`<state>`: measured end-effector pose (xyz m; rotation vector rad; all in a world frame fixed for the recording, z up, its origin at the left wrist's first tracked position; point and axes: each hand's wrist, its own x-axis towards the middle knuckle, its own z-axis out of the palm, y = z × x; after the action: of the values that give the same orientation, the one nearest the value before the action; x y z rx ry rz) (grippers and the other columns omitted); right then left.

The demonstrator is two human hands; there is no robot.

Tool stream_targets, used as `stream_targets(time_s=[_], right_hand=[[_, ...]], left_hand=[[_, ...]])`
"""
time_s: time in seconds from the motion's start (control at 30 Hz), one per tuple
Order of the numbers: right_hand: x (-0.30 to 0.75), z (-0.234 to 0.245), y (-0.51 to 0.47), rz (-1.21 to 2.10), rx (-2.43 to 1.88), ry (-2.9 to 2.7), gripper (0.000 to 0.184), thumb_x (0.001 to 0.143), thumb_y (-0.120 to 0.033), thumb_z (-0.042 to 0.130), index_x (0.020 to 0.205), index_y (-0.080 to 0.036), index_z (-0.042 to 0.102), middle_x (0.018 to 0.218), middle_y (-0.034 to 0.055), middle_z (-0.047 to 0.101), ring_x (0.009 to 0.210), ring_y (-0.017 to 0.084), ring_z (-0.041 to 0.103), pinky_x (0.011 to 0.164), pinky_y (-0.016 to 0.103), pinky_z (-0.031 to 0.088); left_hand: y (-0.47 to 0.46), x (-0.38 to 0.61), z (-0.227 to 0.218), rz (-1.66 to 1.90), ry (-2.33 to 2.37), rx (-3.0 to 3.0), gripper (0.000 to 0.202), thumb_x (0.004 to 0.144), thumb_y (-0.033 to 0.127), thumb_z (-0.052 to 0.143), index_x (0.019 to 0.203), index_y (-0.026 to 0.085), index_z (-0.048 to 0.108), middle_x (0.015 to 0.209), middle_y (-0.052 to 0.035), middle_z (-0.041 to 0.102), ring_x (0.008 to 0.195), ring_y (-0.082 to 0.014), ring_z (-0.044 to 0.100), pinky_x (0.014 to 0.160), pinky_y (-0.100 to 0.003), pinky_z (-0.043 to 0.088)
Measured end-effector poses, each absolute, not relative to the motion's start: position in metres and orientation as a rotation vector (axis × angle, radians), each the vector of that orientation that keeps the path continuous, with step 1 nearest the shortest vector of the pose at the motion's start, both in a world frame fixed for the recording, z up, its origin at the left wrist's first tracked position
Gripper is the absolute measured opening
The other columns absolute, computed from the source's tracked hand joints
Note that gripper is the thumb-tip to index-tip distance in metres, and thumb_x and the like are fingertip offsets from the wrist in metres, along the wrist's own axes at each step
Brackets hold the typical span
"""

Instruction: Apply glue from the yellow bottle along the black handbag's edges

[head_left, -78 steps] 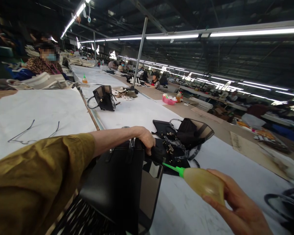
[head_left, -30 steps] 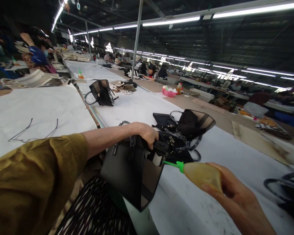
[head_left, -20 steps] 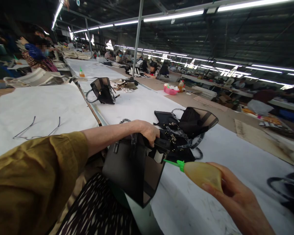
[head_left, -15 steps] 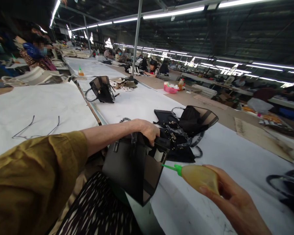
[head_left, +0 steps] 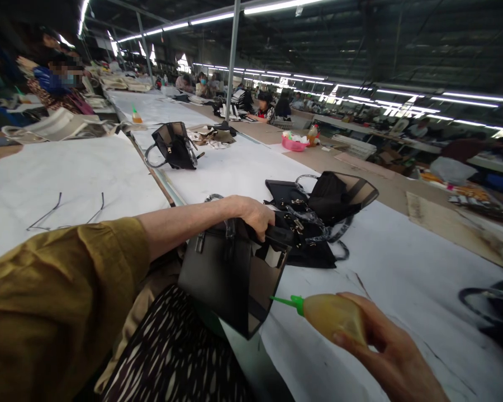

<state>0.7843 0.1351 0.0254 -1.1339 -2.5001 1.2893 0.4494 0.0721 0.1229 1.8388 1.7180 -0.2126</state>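
Note:
My left hand [head_left: 257,216] is closed on the upper edge of a black handbag [head_left: 218,276], which is tilted over the table's near edge. Its brownish side panel faces right, and the fingertips are partly hidden behind the edge. In my right hand [head_left: 379,335] is a squeeze bottle [head_left: 333,315] of amber liquid, held nearly level. The bottle's thin green nozzle [head_left: 287,302] points left, its tip at the side panel's right edge; I cannot tell whether they touch.
Behind my left hand lie more black handbags [head_left: 331,209] with wrapped handles. Another handbag [head_left: 174,145] stands farther back on the white-covered table [head_left: 226,167]. Eyeglasses [head_left: 50,215] rest at left, a pink basket [head_left: 294,143] at the back. A metal post [head_left: 233,61] rises behind; people sit farther off.
My right hand has shifted slightly left and down with the squeeze bottle, moving the nozzle tip lower along the handbag's side edge. My left hand keeps its hold on the handbag.

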Motion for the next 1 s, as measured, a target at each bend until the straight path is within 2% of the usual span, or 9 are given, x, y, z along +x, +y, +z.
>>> stream_targets(time_s=[0.17,0.4,0.53,0.63,0.77,0.9,1.0], right_hand=[[0.788,0.016,0.129,1.37,-1.14,-2.466,0.071,0.075,-0.067,0.069,0.13,-0.028,0.048,0.127,0.0001,0.061,0.115,0.025,0.057,0.096,0.029,0.046],[0.789,0.015,0.128,1.406,-1.173,-2.473,0.071,0.073,-0.068,0.071,0.129,-0.029,0.05,0.124,-0.0001,0.062,0.111,0.027,0.057,0.092,0.033,0.047],[0.778,0.034,0.112,1.485,-1.181,-2.214,0.071,0.067,-0.063,0.074,0.121,-0.022,0.053,0.108,0.0023,0.067,0.1,0.026,0.061,0.085,0.031,0.049],[0.772,0.052,0.101,1.437,-1.189,-2.059,0.064,0.068,-0.062,0.071,0.115,-0.021,0.054,0.094,0.0014,0.067,0.087,0.023,0.06,0.072,0.028,0.048],[0.774,0.061,0.109,1.322,-1.166,-2.0,0.06,0.073,-0.063,0.067,0.115,-0.022,0.055,0.087,-0.0003,0.065,0.072,0.018,0.052,0.063,0.027,0.046],[0.784,0.047,0.132,1.288,-1.147,-2.017,0.063,0.075,-0.066,0.068,0.118,-0.023,0.054,0.093,0.0011,0.064,0.073,0.019,0.054,0.065,0.03,0.048],[0.792,0.032,0.145,1.314,-1.124,-2.041,0.069,0.073,-0.069,0.069,0.119,-0.02,0.054,0.094,0.0044,0.064,0.072,0.021,0.055,0.063,0.032,0.051]], left_hand=[[0.068,0.452,0.125,-0.209,1.715,1.864,0.042,0.076,0.018,0.064,0.117,0.007,0.066,0.108,-0.0087,0.073,0.087,-0.0173,0.063,0.072,-0.025,0.049],[0.06,0.459,0.136,-0.218,1.761,1.912,0.034,0.077,0.021,0.063,0.107,0.007,0.068,0.094,-0.0081,0.073,0.076,-0.0157,0.061,0.062,-0.024,0.044],[0.055,0.466,0.156,-0.223,1.817,1.927,0.029,0.076,0.019,0.062,0.102,0.01,0.069,0.09,-0.0063,0.072,0.075,-0.0153,0.06,0.06,-0.025,0.043],[0.053,0.473,0.172,-0.165,1.862,1.961,0.027,0.073,0.019,0.064,0.099,0.013,0.069,0.085,-0.0039,0.071,0.073,-0.0156,0.059,0.059,-0.026,0.042],[0.053,0.484,0.185,-0.154,1.968,2.04,0.029,0.073,0.02,0.064,0.101,0.016,0.066,0.093,-0.0046,0.071,0.079,-0.0172,0.06,0.062,-0.027,0.042],[0.053,0.497,0.183,-0.227,2.06,2.085,0.027,0.074,0.025,0.064,0.099,0.016,0.064,0.096,-0.0071,0.07,0.077,-0.018,0.06,0.059,-0.028,0.041],[0.055,0.507,0.177,-0.279,2.057,2.137,0.026,0.074,0.025,0.064,0.097,0.015,0.064,0.098,-0.0087,0.07,0.081,-0.0201,0.062,0.063,-0.029,0.043]])
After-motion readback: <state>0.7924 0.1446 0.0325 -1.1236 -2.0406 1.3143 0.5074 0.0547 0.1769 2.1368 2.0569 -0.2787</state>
